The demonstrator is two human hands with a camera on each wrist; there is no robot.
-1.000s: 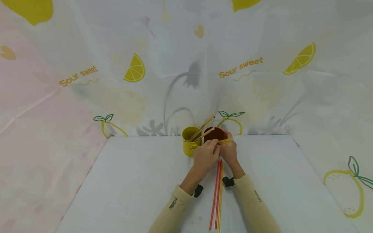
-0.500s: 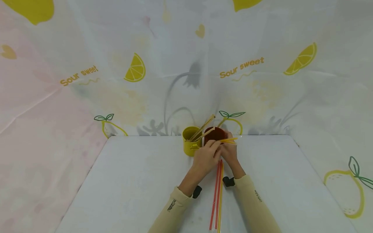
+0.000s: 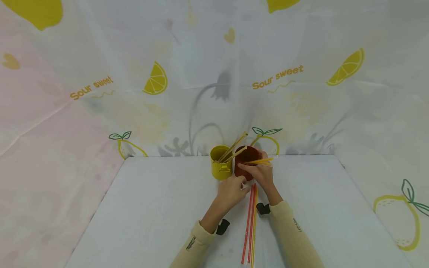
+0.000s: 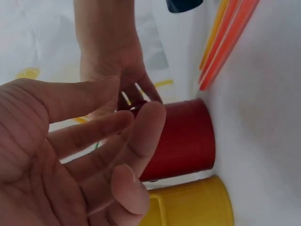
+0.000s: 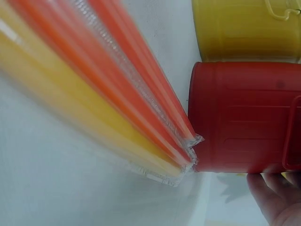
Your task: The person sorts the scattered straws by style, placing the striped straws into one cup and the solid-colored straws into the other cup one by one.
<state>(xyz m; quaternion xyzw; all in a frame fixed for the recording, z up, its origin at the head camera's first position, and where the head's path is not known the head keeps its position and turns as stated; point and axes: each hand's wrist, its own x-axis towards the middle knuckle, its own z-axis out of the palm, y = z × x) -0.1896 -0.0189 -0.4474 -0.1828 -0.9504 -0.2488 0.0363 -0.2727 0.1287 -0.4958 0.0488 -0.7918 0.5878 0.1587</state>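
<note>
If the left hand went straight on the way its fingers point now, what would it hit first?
The left hand would most likely meet the red cup first; the ends of the straws lie close to that line, so it might brush them. Depth is hard to judge.

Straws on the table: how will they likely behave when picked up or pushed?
The straws look slender and straight, so probably light and fairly stiff. Their shiny clear wrapping may make them slippery. Being rounded, they might roll, though the wrapping's crinkled ends could hinder that.
</note>
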